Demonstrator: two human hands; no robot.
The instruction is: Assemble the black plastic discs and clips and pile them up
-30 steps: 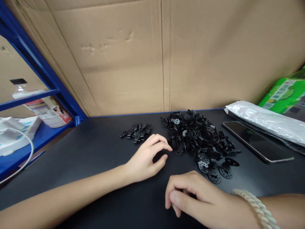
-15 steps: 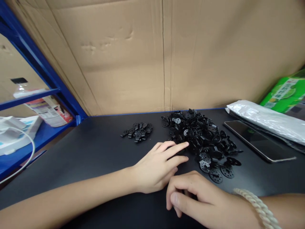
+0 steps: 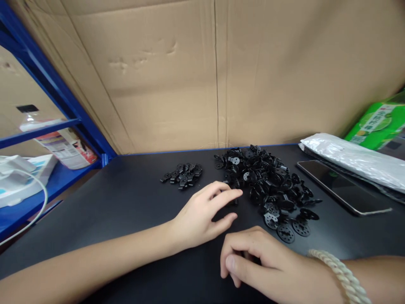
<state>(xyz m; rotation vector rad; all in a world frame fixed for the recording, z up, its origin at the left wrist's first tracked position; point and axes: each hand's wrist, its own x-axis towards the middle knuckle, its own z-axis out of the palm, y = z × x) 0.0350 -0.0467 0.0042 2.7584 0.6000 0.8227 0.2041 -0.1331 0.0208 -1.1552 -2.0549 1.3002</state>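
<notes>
My left hand (image 3: 207,213) reaches over the black tabletop with its fingers stretched and apart. Its fingertips hover at the near left edge of a large heap of black perforated plastic discs with clip-like stems (image 3: 262,173). Part of a small black piece (image 3: 234,202) shows beside those fingers; no object is visible in that hand. My right hand (image 3: 259,261), with a braided cord on the wrist, rests in front of the heap, its fingers curled in and thumb beside them. Whatever it may hold is hidden. A smaller cluster of black parts (image 3: 184,174) lies left of the heap.
A dark phone or tablet (image 3: 341,185) lies right of the heap, beside a silvery plastic package (image 3: 354,158) and a green packet (image 3: 375,122). Cardboard (image 3: 164,84) stands behind the table (image 3: 126,198). At left, a blue frame (image 3: 57,84) has a bottle (image 3: 65,147) and white power strip (image 3: 28,177).
My left hand has drawn back slightly to the left from the heap, and the gap between its thumb and fingers has widened. My right hand has stayed in place.
</notes>
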